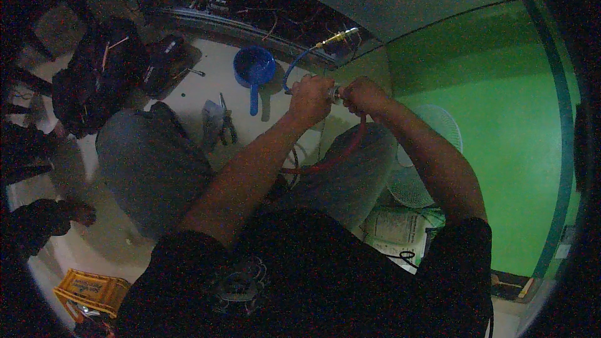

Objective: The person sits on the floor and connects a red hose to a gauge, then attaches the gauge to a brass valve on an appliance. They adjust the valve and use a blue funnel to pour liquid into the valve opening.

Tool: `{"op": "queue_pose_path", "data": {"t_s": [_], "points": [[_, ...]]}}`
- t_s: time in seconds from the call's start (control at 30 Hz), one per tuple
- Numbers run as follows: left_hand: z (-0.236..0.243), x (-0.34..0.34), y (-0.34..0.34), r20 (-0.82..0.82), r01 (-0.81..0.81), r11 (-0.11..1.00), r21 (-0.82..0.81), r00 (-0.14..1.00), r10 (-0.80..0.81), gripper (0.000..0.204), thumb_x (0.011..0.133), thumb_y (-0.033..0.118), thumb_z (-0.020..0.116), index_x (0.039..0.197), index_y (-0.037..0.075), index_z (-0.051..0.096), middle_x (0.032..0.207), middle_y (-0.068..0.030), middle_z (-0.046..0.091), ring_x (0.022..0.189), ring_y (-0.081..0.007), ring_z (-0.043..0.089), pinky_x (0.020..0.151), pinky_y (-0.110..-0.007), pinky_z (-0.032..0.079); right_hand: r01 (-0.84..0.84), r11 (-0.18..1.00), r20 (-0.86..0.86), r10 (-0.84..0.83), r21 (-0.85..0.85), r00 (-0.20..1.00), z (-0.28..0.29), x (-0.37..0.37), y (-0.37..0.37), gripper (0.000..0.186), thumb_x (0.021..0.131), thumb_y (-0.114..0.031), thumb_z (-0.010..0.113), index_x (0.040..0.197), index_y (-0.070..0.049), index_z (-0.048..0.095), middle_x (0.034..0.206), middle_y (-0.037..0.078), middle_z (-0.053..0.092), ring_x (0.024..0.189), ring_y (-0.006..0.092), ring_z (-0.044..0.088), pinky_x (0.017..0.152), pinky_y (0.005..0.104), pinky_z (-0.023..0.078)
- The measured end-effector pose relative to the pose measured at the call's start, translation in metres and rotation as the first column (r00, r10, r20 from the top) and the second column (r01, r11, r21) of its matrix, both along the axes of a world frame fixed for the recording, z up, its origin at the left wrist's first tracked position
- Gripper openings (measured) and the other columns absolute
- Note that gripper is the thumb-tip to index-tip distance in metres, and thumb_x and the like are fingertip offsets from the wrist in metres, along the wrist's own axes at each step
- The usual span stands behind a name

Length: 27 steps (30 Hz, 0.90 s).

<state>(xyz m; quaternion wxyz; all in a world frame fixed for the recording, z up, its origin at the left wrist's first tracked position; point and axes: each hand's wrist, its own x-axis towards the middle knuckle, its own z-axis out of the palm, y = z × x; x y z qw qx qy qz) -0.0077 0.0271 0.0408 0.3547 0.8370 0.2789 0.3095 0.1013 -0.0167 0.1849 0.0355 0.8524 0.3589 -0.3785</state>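
Observation:
In front of my knees, my left hand (311, 101) is closed around a small metal fitting (335, 93), most of it hidden by the fingers. My right hand (366, 96) pinches the end of a red hose (362, 130) against the fitting's right side. From there the hose droops and curves left across my lap. A blue hose (293, 66) runs from behind my left hand up to a brass valve piece (337, 38) at the open unit. Dim light and grain hide the fitting's exact kind.
A blue dipper (254, 67) sits on the floor ahead, with pliers (226, 124) nearer my left knee. Farther left lie a black bag (100, 75) and a dark case (164, 62). A white fan (432, 134) stands right by the green wall (501, 150). An orange crate (94, 288) is at lower left.

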Motion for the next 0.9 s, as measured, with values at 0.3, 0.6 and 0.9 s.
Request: {"op": "queue_pose_path", "data": {"t_s": [0.3, 0.6, 0.9], "points": [[0.005, 0.004, 0.002, -0.101, 0.010, 0.999, -0.032, 0.995, -0.013, 0.022, 0.073, 0.006, 0.066, 0.094, 0.009, 0.066, 0.093, -0.0130, 0.064, 0.092, -0.0338, 0.061, 0.074, -0.050, 0.046, 0.339, 0.937, -0.375, -0.286, 0.082, 0.882, -0.005, 0.008, -0.008, 0.032, 0.096, -0.035, 0.055, 0.085, -0.006, 0.062, 0.067, 0.003, 0.056, 0.051, 0.0142, 0.049, 0.043, 0.0310, 0.038], [-0.009, 0.010, 0.018, 0.075, 0.117, 0.980, -0.159, 0.992, -0.106, 0.018, 0.069, 0.010, 0.071, 0.083, 0.003, 0.063, 0.084, -0.0183, 0.065, 0.083, -0.0412, 0.061, 0.076, -0.049, 0.049, 0.531, 0.843, -0.618, -0.371, 0.089, 0.693, 0.004, 0.038, -0.041, 0.038, 0.099, -0.042, 0.048, 0.099, -0.006, 0.061, 0.084, 0.008, 0.065, 0.069, 0.0182, 0.062, 0.059, 0.0333, 0.051], [-0.005, -0.013, 0.029, 0.013, 0.415, 0.889, -0.197, 0.907, -0.420, 0.040, 0.063, 0.011, 0.077, 0.099, 0.004, 0.061, 0.097, -0.0155, 0.059, 0.096, -0.0373, 0.059, 0.083, -0.043, 0.048, 0.723, 0.665, -0.894, -0.421, -0.188, 0.155, 0.002, -0.024, -0.111, 0.042, 0.097, -0.038, 0.052, 0.124, -0.006, 0.051, 0.112, 0.014, 0.062, 0.102, 0.0284, 0.062, 0.086, 0.0463, 0.051]]}}
